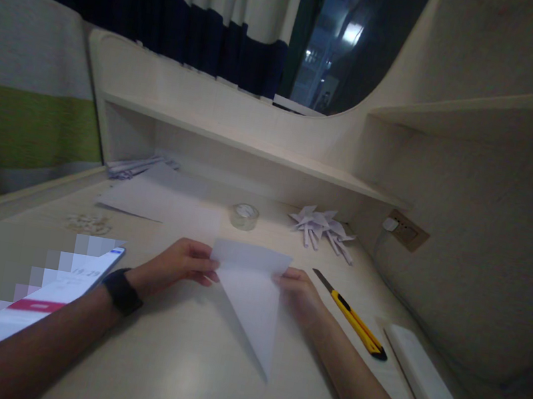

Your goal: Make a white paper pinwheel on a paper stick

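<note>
A white sheet of paper, folded so that it tapers to a point toward me, is held up over the desk between both hands. My left hand, with a dark watch on its wrist, pinches its left corner. At the right edge, my right hand grips it between thumb and fingers; part of those fingers is hidden behind the paper. Just right of my right hand lies a yellow utility knife with its blade out. Behind the paper stands a roll of clear tape.
Folded paper pinwheels lie at the back right. Back left are paper sheets and rolled paper sticks. Small pale pieces lie near a lit phone. A white power strip sits along the right wall, below a socket.
</note>
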Available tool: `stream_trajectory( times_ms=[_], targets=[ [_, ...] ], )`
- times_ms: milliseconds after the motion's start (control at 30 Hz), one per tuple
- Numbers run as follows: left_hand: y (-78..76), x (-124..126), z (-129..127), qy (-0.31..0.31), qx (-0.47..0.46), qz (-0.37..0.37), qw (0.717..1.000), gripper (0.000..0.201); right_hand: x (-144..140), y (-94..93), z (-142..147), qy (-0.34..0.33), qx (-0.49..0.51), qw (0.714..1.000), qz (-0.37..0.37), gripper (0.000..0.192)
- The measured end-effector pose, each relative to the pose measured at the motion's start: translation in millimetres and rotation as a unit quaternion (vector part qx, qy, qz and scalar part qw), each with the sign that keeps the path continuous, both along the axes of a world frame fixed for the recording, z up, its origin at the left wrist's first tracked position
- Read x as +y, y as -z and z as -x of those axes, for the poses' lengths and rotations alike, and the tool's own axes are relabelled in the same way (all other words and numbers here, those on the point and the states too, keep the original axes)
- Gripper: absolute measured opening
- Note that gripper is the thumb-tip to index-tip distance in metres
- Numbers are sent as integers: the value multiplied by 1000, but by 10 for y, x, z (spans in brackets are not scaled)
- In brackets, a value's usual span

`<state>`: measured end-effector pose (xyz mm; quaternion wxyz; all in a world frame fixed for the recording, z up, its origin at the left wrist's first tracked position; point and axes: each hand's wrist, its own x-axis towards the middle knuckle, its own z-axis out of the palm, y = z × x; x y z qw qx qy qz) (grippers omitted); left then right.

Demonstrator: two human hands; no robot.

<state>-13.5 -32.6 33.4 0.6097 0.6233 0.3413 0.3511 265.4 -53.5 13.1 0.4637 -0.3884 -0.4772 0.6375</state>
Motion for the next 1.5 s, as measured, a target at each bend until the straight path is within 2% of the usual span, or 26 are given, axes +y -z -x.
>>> stream_trajectory(
  times_ms=[233, 433, 633, 867, 967, 1067, 1200, 1300, 1500],
  targets=[
    [-4, 11, 10, 12, -18, 9, 1000, 16, 10, 14, 17, 29, -5, 1000, -6, 16],
    [0, 28, 8, 3, -33, 24, 999, 12, -9, -6, 20, 11, 8, 1000, -14, 33],
    [-30, 7, 2, 4, -39, 47, 998, 25, -25, -21, 0, 33, 5, 999, -18, 27],
    [-58, -28, -14, -17, -76, 56, 995, 17, -35, -40, -2, 49, -25, 998, -28, 23],
    [-46, -23, -9, -12, -76, 35, 996, 16, -15, -24, -29, 41, -43, 997, -51, 22],
    [-42, -18, -12, -16, -58, 7, 998, 24, -1, -12, -54, 22, -58, 997, -51, 22],
    [-38, -10, -32, -62, 50, -62, 995, 32, -26, -36, -58, -8, -73, 997, -38, 24],
    [-20, 0, -38, -70, 111, -115, 985, 31, -68, -79, -46, -24, -85, 995, -44, 25],
    [-27, 1, -43, -80, 118, -129, 981, 33, -98, -172, -105, -74, -135, 986, -60, 26]
  ],
)
